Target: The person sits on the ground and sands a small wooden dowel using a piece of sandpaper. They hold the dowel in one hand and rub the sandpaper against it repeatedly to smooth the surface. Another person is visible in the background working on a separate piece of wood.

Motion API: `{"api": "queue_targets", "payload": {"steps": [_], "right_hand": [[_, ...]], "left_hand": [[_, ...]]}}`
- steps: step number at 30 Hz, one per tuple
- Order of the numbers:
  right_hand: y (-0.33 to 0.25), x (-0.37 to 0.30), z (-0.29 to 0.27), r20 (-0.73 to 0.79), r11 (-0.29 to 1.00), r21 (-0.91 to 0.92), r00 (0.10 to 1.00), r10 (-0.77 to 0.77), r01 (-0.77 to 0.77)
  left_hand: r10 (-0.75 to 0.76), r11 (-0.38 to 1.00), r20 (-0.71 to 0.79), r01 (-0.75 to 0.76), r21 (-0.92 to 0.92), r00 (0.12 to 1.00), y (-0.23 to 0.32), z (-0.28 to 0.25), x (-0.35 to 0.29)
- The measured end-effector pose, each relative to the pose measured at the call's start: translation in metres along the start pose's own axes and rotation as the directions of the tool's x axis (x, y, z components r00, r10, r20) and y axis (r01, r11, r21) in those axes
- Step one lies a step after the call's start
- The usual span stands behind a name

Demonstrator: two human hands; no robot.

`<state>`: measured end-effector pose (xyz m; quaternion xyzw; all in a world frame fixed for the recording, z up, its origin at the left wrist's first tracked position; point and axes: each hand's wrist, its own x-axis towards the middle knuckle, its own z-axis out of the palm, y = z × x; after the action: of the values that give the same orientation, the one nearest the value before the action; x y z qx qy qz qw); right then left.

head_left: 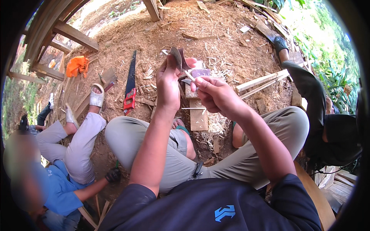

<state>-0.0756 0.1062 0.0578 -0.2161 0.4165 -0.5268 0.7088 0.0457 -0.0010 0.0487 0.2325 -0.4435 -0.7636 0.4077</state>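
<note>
Two bent legs in grey trousers (127,134) spread over bare brown earth (162,34), thickly littered with shavings. Above them, the left hand (169,82) is curled closed around a curved brown sheet (176,57), held up between thumb and fingers. Beside it, the right hand (216,92) pinches a thin pale stick (189,76) between thumb and forefinger, its far end meeting the sheet. Below the hands a wooden block (199,122) lies on the ground between the feet, with a second slim stick (192,108) across it. Left of that lies a saw (130,86), its red handle toward the person. Nearby at left sits a co-worker in a blue shirt (63,188), with one dark-gloved hand (113,175) lowered. Long timber strips (262,81) stretch to the right. Farther off come an orange cloth (77,66), a wooden frame (76,35) at upper left, and sunlit foliage (337,82) along the right edge.
</note>
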Motion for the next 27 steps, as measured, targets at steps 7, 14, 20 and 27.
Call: {"api": "queue_targets", "payload": {"steps": [7, 14, 20, 27], "right_hand": [[0.033, 0.012, 0.01, 0.063, 0.046, -0.985, 0.592, -0.804, 0.167], [0.038, 0.024, -0.003, -0.085, 0.506, -0.804, 0.781, -0.618, 0.313], [0.01, 0.003, -0.011, 0.12, 0.936, 0.28, 0.975, 0.189, -0.216], [0.024, 0.011, 0.002, -0.231, 0.688, -0.711, 0.875, -0.426, 0.148]], "left_hand": [[-0.155, 0.986, -0.306, 0.166, 0.013, 0.939, -0.004, -0.008, 0.009], [-0.08, 0.997, -0.237, 0.083, 0.002, 0.968, -0.016, -0.008, 0.009], [-0.068, 0.988, 0.103, 0.082, -0.133, 0.992, -0.012, -0.017, 0.01], [-0.083, 0.994, -0.182, 0.093, 0.049, 0.98, -0.006, -0.007, 0.006]]}}
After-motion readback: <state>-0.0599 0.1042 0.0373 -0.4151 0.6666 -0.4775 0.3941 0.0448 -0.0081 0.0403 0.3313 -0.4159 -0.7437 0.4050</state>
